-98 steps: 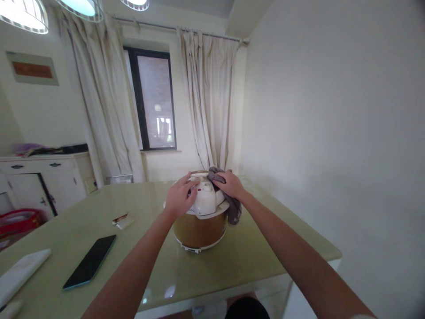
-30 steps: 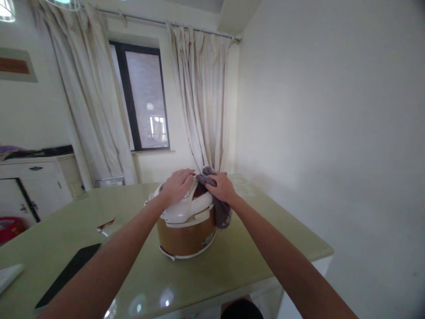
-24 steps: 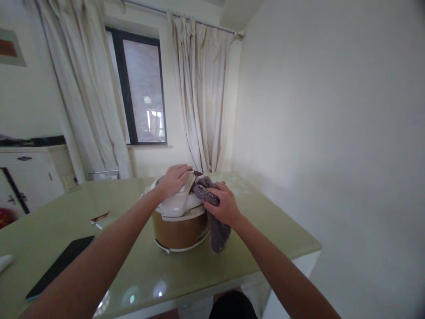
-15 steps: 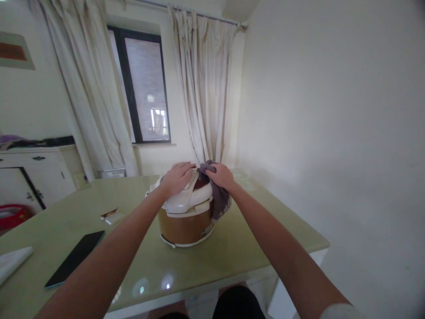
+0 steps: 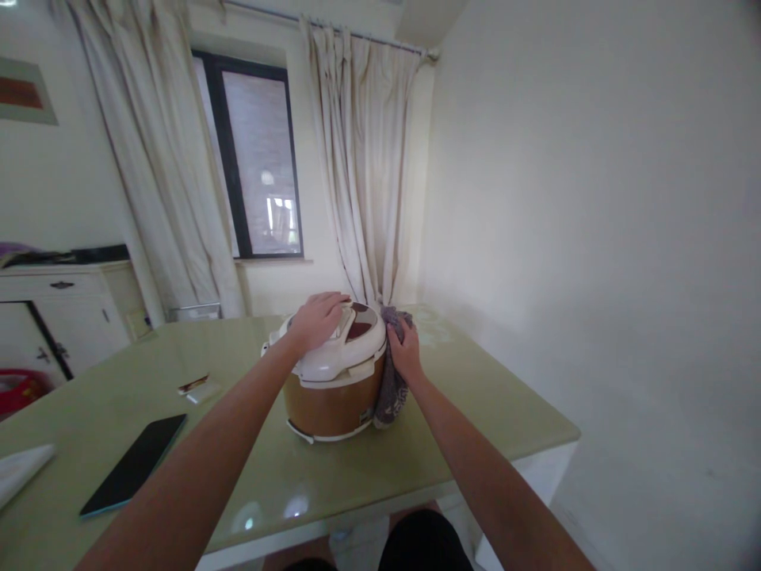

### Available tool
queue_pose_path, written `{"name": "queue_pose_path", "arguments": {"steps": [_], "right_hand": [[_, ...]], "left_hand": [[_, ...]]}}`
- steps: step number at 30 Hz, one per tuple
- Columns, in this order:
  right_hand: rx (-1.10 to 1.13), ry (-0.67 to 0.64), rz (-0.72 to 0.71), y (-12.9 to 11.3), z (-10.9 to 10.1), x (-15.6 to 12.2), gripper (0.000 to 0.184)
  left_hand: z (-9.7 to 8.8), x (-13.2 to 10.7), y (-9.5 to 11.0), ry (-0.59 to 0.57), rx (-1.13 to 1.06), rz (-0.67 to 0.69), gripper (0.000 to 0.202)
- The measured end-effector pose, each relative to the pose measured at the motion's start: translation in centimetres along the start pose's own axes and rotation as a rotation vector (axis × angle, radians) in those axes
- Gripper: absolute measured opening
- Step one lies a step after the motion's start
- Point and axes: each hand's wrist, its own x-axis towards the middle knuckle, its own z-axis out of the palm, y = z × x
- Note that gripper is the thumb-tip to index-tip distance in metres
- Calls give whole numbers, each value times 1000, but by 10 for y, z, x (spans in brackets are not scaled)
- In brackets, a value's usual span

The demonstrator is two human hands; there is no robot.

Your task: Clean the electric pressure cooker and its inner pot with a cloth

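A rice cooker [image 5: 333, 400] with a white lid and a golden-brown body stands on the pale green table [image 5: 416, 452]. My left hand [image 5: 316, 319] lies flat on top of the lid with its fingers spread. My right hand [image 5: 405, 349] is closed on a grey cloth [image 5: 391, 392] and presses it against the cooker's right side. The cloth hangs down to the table beside the cooker.
A black phone [image 5: 134, 464] lies on the table at the left, with a small card-like item [image 5: 199, 386] beyond it and a white object [image 5: 21, 468] at the left edge. A white sideboard [image 5: 65, 309] and curtains stand behind. A wall runs close on the right.
My right hand has moved with the cloth from the top of the lid down to the cooker's right side. My left hand has stayed on the lid.
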Motion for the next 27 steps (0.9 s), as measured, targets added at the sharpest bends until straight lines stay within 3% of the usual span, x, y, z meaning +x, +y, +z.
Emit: {"name": "queue_pose_path", "arguments": {"steps": [3,7,12,16,19,22,24,27], "right_hand": [[-3,29,-15,-5,-6,-14,47],[17,-33,9,-12,-20,-31,44],[13,-63,42,-11,-30,-30,39],[-54,-40,12,-12,-26,-8,39],[-131,-140,14,-18,-20,23,38],[-170,-318,136,-18,-16,61,33],[-161,-370,220,-11,-15,78,28],[-125,-387,301,6,-13,72,28]], "left_hand": [[0,0,1,15,-6,9,51],[1,0,0,32,-19,16,50],[2,1,-3,18,-25,17,50],[3,1,-4,21,-13,34,50],[3,1,-3,13,-6,46,52],[2,1,-2,3,-10,28,52],[1,1,-1,2,-2,13,52],[1,1,0,9,9,18,52]]}}
